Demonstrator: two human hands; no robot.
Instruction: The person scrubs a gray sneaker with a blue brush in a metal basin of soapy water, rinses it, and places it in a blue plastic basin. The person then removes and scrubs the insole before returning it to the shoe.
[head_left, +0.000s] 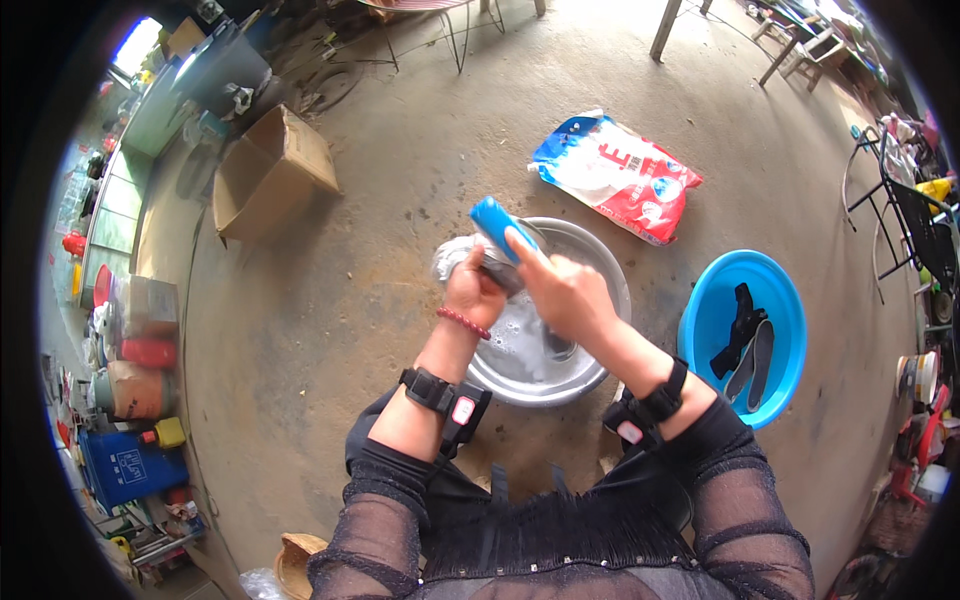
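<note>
Above a metal basin (622, 300), my left hand (472, 290) is closed on a wet grey-and-white bunched item (455, 256), perhaps a shoe or cloth; its exact kind is unclear. My right hand (572, 295) grips a blue scrub brush (492, 218), its index finger stretched along the back. The brush lies against the top of the bunched item. Sudsy water (515, 345) fills the basin below, and a dark item partly shows in it under my right hand. To the right, a light-blue basin (795, 320) holds black and grey pieces (748, 340) whose kind I cannot make out.
A red, white and blue detergent bag (620, 180) lies beyond the metal basin. At the left stands an open cardboard box (275, 175). Shelves and stored goods line the left, with a blue bin (130, 465). A black metal rack (905, 215) stands at the right.
</note>
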